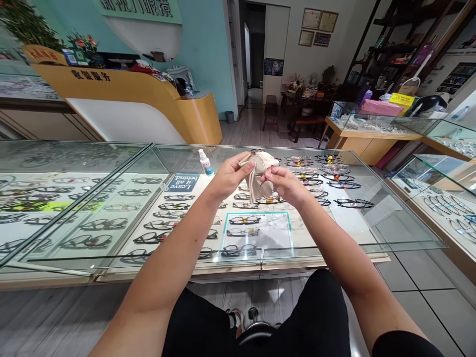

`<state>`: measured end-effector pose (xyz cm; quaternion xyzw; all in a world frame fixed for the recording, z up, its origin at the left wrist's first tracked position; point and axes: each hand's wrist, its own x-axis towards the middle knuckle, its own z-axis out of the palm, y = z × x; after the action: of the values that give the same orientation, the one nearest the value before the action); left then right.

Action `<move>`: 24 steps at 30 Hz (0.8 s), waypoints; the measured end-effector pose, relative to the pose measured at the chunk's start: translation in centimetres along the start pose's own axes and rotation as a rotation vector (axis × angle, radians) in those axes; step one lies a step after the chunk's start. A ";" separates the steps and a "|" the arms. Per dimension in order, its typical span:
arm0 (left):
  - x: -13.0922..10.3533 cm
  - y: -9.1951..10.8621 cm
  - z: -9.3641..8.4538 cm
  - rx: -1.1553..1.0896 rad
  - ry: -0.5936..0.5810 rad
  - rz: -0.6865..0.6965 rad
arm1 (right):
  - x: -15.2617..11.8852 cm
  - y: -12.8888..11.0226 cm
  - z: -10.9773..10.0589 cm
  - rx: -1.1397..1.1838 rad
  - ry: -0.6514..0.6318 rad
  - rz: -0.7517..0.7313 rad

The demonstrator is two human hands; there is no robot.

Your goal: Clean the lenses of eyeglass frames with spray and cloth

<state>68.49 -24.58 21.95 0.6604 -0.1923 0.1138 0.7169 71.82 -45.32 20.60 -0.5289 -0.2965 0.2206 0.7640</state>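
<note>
The room runs from a teal wall [208,64] at left past a dark doorway [256,54] to wooden shelves [394,47] at right. A long glass-topped desk [357,229] crosses the front, rows of eyeglasses [160,225] laid out beneath its top. Beyond its far edge stands a curved wooden counter [199,116]. Over the desk, towards the middle of its far edge, the left hand [231,173] grips a pale cloth [253,187] and the right hand [285,182] pinches round glasses [267,189] against it; overlapping fingers make the exact hold hard to judge. A spray bottle [206,162] stands near that edge, left of both hands.
</note>
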 end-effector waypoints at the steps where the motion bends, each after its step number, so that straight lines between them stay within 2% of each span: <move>1: 0.0 0.0 0.0 -0.003 -0.035 -0.009 | 0.1 0.0 -0.1 0.010 0.004 0.003; 3: -0.1 0.1 0.3 0.015 -0.091 -0.017 | 0.2 0.3 -0.2 0.015 0.005 0.005; 8: -0.2 -0.3 1.4 0.024 -0.006 0.019 | 0.5 1.1 -0.4 -0.057 -0.021 -0.026; 12: 0.0 -1.0 1.8 -0.053 0.053 -0.003 | 0.6 1.3 -0.5 -0.137 -0.048 -0.044; 16: 0.3 -1.3 1.9 -0.176 0.084 -0.045 | 0.7 1.2 -0.3 -0.172 0.031 -0.103; 19: 0.5 -1.2 1.7 -0.211 0.122 -0.028 | 0.8 0.8 0.0 -0.187 0.108 -0.165; 24: 0.4 -0.9 1.3 -0.272 0.146 -0.089 | 0.9 0.3 0.1 -0.100 0.171 -0.241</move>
<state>69.07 -26.02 21.43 0.5550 -0.1240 0.1026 0.8161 72.43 -44.60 20.56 -0.5438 -0.3024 0.0663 0.7800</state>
